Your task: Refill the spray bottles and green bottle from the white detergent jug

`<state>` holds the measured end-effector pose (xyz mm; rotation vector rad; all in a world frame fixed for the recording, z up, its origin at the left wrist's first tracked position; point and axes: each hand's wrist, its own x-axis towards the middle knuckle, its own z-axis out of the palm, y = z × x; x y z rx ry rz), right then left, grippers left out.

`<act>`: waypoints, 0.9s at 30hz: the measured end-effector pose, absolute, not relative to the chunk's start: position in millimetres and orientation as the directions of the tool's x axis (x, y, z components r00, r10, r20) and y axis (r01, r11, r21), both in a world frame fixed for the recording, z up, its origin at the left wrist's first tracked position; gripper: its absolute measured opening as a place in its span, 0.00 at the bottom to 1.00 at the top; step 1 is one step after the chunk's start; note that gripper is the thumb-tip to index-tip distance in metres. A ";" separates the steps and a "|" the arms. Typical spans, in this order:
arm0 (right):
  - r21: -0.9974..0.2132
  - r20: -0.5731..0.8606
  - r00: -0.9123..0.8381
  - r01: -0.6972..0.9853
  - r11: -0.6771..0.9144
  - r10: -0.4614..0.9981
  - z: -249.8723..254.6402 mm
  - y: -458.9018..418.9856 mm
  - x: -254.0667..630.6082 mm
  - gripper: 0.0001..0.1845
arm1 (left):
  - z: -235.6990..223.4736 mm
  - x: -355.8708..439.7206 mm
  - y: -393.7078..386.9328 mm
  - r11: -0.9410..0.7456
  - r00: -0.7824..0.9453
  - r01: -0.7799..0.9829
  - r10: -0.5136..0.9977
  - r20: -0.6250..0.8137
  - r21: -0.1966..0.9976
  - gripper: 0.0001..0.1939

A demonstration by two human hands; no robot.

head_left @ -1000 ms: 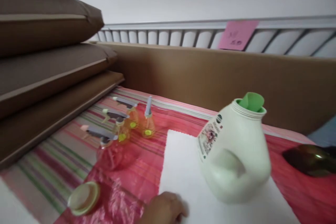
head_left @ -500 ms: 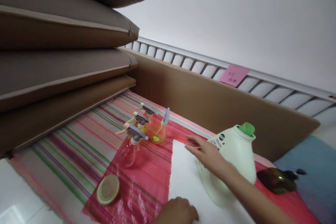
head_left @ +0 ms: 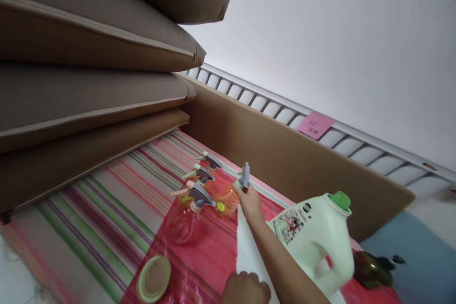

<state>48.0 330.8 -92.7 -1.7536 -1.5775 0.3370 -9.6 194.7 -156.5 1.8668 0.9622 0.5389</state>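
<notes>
My right hand (head_left: 251, 202) is closed round the neck of a clear orange spray bottle (head_left: 226, 199), just below its grey trigger head. The bottle tilts a little at the edge of a white sheet (head_left: 245, 242). At the bottom of the view my left hand (head_left: 245, 289) rests on the sheet's near left part, fingers curled; whatever may be under them is hidden. Left of the held bottle stand a pink spray bottle (head_left: 183, 221) and two more with grey heads. A large pale green jug (head_left: 331, 232) with a green cap lies right of my forearm.
Red translucent film (head_left: 210, 256) covers part of the striped cloth (head_left: 107, 199). A round lid-like disc (head_left: 154, 278) lies at the near left. Stacked brown cushions (head_left: 89, 90) rise at left, a brown board (head_left: 278, 147) stands behind, and a dark pump bottle (head_left: 372, 270) lies at right.
My right hand has left the side of the jug, moved left and taken hold of the orange spray bottle's neck. My left hand's fingers have curled in. The view has shifted slightly.
</notes>
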 end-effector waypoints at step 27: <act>-0.995 0.086 0.231 0.067 0.072 0.969 -78.6 125.0 105.1 0.18 | -122.5 -19.9 151.1 -0.354 0.348 0.205 0.898 0.270 0.913 0.29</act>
